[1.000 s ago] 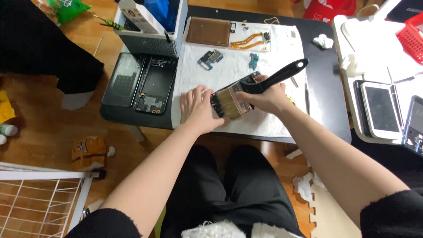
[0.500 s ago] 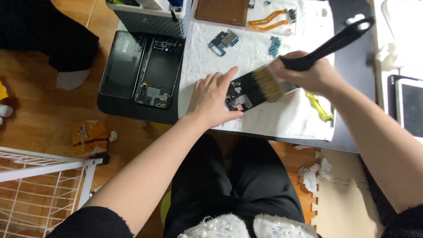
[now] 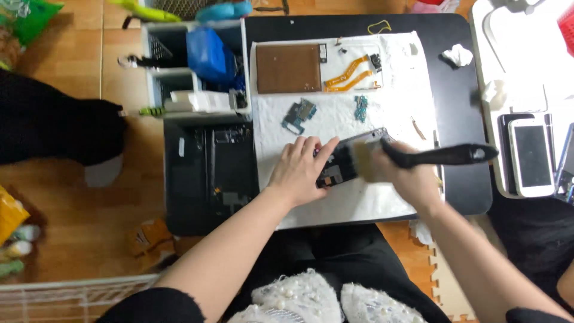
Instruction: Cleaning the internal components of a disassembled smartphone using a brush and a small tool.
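Cloth (image 3: 382, 203) on table (image 3: 460, 107) — circuit boards (image 3: 299, 115) far on it, phone frame (image 3: 344, 164) near; open phone (image 3: 209, 173) left, tablet (image 3: 531, 157) right.

A low black table (image 3: 460, 78) stands on a wooden floor (image 3: 66, 197). A white cloth (image 3: 394, 66) covers its middle. On the cloth lie a brown rectangular plate (image 3: 288, 68), 2 orange flex cables (image 3: 350, 76), a small blue circuit board (image 3: 299, 115), a smaller teal board (image 3: 361, 108) and a dark phone frame (image 3: 344, 161). Directly on the black top, left of the cloth, lie 2 dark phone panels (image 3: 209, 173) side by side, with a grey organiser box (image 3: 191, 66) behind them. A crumpled white tissue (image 3: 457, 55) lies near the table's right edge.
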